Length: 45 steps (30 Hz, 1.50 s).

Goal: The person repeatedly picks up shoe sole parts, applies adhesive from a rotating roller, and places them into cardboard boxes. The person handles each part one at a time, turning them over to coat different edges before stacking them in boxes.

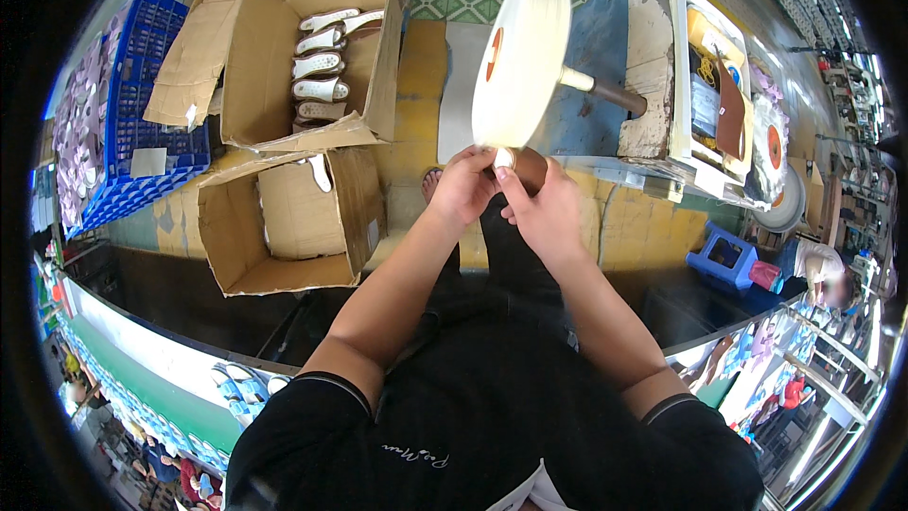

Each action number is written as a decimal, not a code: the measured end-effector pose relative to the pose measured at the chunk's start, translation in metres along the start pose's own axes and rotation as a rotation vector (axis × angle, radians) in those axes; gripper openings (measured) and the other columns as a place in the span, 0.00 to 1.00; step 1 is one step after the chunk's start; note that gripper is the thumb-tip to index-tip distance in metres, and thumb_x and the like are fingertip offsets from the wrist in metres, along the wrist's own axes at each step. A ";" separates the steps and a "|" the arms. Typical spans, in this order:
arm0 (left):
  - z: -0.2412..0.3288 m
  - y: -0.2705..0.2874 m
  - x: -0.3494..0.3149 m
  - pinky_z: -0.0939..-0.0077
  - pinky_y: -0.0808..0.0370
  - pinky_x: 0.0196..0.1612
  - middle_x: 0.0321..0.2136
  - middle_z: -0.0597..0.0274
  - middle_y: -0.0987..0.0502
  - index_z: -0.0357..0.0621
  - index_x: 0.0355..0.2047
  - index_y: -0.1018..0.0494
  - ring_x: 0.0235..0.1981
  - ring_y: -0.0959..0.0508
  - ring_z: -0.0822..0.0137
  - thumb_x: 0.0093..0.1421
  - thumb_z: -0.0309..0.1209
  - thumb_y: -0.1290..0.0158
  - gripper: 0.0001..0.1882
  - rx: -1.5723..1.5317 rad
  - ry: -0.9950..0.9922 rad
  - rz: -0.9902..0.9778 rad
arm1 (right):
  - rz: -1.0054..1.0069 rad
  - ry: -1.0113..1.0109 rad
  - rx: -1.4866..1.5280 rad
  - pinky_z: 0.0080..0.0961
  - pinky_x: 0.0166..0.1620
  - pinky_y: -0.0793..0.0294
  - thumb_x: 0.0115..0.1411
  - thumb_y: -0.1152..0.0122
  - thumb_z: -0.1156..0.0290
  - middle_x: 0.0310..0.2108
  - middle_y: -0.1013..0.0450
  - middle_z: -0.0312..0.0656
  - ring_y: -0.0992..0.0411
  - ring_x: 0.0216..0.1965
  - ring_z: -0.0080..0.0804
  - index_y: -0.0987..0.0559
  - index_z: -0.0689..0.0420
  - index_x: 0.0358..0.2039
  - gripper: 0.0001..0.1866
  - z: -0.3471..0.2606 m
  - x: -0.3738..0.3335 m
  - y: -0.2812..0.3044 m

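While the left hand (462, 187) and right hand (549, 203) curl their fingers around a brown-and-white piece (532, 169) at centre frame, it sits at the lower rim of a pale wheel (539, 66); whether they touch is unclear. Light, even pressure, with fingertips clear of the rim, would likely serve best. At upper left, a cardboard box (253, 66) holds white-and-brown soles (319, 64), a lower box (303, 213) one white piece (321, 173), and a blue crate (156, 33) lilac items (83, 132); upper right, a white tray (680, 66) carries a brown strip (730, 114).
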<state>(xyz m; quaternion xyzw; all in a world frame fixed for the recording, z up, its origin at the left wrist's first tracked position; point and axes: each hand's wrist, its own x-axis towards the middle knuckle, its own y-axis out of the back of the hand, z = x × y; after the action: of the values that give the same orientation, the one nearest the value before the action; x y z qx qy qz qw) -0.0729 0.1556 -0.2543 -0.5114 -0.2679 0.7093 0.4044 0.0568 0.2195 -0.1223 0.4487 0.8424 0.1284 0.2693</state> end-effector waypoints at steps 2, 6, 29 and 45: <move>0.001 -0.002 -0.005 0.65 0.18 0.57 0.49 0.58 0.15 0.37 0.58 0.23 0.51 0.15 0.65 0.81 0.31 0.46 0.13 0.030 0.037 0.027 | -0.021 -0.004 0.003 0.38 0.36 0.14 0.68 0.22 0.55 0.26 0.16 0.52 0.13 0.27 0.45 0.20 0.72 0.44 0.28 0.004 -0.006 0.003; -0.011 -0.013 -0.037 0.63 0.18 0.62 0.55 0.55 0.16 0.33 0.65 0.26 0.56 0.15 0.63 0.81 0.31 0.45 0.19 -0.039 0.024 -0.082 | 0.017 0.105 -0.129 0.42 0.40 0.14 0.64 0.19 0.55 0.33 0.16 0.59 0.13 0.36 0.58 0.21 0.71 0.44 0.29 0.008 -0.036 0.015; 0.046 -0.092 -0.173 0.60 0.25 0.63 0.63 0.57 0.32 0.49 0.63 0.28 0.62 0.26 0.58 0.72 0.33 0.32 0.23 0.514 -0.515 -0.623 | -0.278 0.682 0.022 0.41 0.60 0.14 0.58 0.12 0.62 0.68 0.32 0.55 0.24 0.66 0.48 0.27 0.61 0.63 0.39 -0.029 -0.171 0.081; -0.019 0.023 -0.072 0.65 0.18 0.51 0.51 0.60 0.19 0.42 0.62 0.29 0.50 0.17 0.64 0.81 0.40 0.46 0.18 0.091 -0.004 0.032 | -0.349 -0.235 0.451 0.23 0.31 0.18 0.73 0.25 0.59 0.37 0.19 0.40 0.21 0.27 0.22 0.25 0.66 0.59 0.27 0.038 -0.056 -0.011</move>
<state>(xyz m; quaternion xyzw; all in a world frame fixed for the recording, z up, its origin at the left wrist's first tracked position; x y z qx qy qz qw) -0.0510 0.0818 -0.2429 -0.4952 -0.2283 0.7281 0.4153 0.0964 0.1660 -0.1396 0.3573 0.8772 -0.1627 0.2765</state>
